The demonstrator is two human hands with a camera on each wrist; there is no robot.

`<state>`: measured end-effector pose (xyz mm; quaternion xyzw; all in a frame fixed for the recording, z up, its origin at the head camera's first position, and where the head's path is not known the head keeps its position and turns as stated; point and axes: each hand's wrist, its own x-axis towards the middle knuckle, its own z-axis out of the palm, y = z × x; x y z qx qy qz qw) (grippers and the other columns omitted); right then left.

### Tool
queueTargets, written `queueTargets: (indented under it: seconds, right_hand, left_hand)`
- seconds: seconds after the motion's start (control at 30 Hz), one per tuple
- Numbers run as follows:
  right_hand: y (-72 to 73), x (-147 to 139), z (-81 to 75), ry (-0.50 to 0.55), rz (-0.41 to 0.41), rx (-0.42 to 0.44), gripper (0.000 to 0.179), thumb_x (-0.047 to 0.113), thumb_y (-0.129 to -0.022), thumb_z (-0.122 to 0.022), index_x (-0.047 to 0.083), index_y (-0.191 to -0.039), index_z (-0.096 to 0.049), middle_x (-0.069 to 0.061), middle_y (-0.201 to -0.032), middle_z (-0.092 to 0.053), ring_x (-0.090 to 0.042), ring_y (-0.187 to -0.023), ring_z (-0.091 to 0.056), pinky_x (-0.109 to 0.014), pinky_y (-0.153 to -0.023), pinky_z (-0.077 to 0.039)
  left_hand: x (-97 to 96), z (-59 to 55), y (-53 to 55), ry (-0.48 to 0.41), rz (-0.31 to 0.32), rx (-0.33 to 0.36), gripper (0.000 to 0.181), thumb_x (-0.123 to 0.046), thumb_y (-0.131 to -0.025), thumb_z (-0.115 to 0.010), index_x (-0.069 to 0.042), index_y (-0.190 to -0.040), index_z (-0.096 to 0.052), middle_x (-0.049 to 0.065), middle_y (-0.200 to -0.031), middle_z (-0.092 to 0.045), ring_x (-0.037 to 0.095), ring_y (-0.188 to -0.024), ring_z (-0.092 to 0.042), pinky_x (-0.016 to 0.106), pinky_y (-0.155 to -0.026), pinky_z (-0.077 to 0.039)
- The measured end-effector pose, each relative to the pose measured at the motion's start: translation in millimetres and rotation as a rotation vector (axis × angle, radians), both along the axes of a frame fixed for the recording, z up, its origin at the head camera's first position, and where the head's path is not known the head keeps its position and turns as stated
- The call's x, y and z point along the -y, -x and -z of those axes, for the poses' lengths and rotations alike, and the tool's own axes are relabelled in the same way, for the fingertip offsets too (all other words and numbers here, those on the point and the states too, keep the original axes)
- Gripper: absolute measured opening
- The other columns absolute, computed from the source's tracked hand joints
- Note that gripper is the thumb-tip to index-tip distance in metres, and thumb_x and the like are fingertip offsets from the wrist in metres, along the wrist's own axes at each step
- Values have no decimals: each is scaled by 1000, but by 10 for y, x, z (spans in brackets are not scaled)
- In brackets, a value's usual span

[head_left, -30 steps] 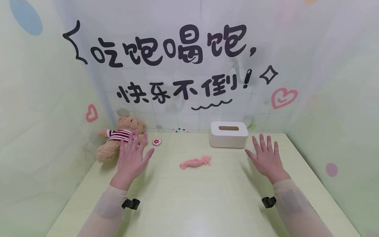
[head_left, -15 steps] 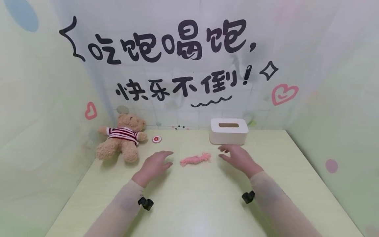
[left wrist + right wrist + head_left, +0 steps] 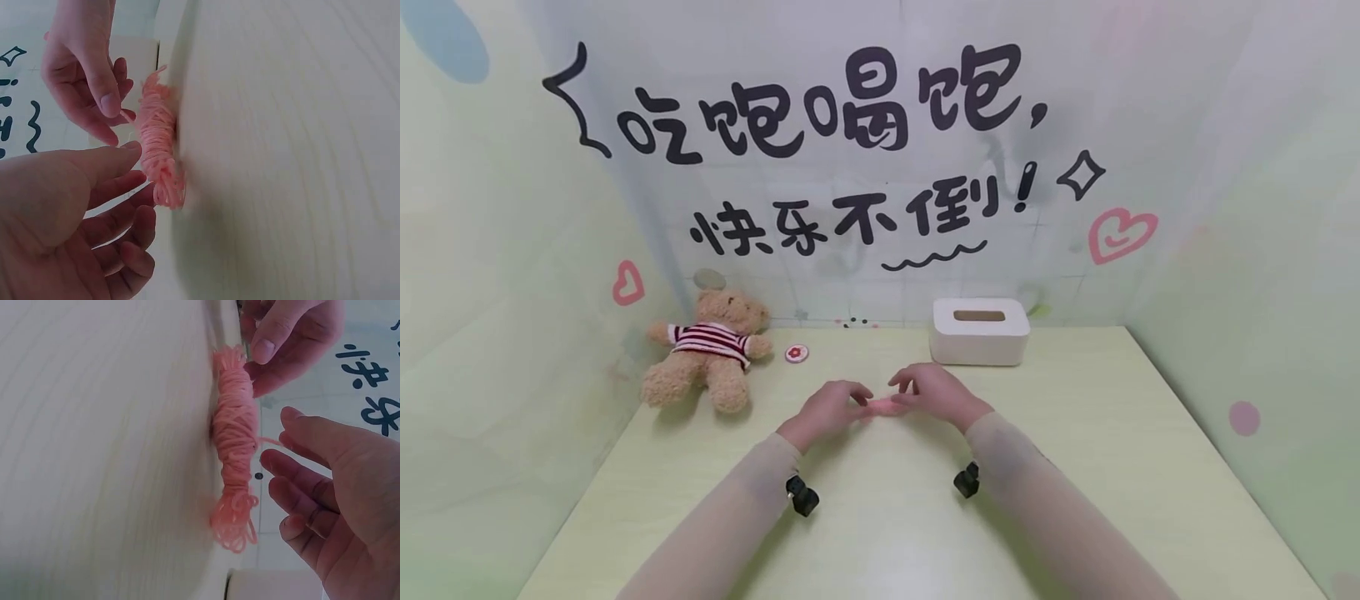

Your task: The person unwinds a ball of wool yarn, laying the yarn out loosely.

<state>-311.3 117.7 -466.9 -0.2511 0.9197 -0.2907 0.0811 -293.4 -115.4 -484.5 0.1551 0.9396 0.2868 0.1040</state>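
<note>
A wound bundle of pink cord, with loops at both ends, lies on the table in the middle of the head view. My right hand is over its right part. In the right wrist view, thumb and index finger of that hand pinch a loose strand leading off the bundle's middle. My left hand is at the left end, thumb and fingers apart and loosely bent. Its fingertips are right at the looped end in the left wrist view.
A teddy bear in a striped shirt sits at the back left, beside a small round badge with a red flower. At the back right stands a white tissue box. Printed curtains enclose the table.
Both hands have come inward from the sides, first spread flat, to the pink cord bundle. The right hand has taken hold of a loose strand.
</note>
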Motion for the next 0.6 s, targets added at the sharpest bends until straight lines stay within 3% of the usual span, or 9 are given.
queueTargets:
  seconds: [0.17,0.37,0.47,0.6]
  right_hand:
    - [16,63,31,-22,19,16,26,23,-95,-77,10,-118,-76,4,-93,-72,-13,-86,-63,-34,-85,-60]
    - [30,45,116,-1,52,24,8,12,-93,-77,14,-100,-81,4,-91,-76,-10,-85,-64,-33,-85,-61]
    - [29,26,146,20,52,21,6,11,-93,-77,16,-96,-81,6,-88,-75,-10,-83,-63,-31,-82,-60]
    - [22,-3,156,41,50,4,5,12,-93,-77,16,-94,-81,7,-85,-74,-10,-80,-62,-29,-77,-57]
  left_hand:
    - [-75,64,-11,-18,-14,22,33,-33,-96,-75,-11,-121,-73,0,-107,-74,18,-98,-64,43,-97,-57]
    - [-124,147,-19,-26,-40,-26,25,-33,-95,-76,-13,-110,-77,0,-105,-74,18,-98,-65,41,-95,-58]
    - [-111,161,-27,-104,-77,-14,22,-34,-93,-79,-16,-107,-77,-2,-102,-73,17,-93,-64,37,-86,-59]
    - [-88,185,-29,-300,-102,84,29,-34,-91,-81,-14,-111,-75,2,-92,-73,16,-74,-65,29,-62,-60]
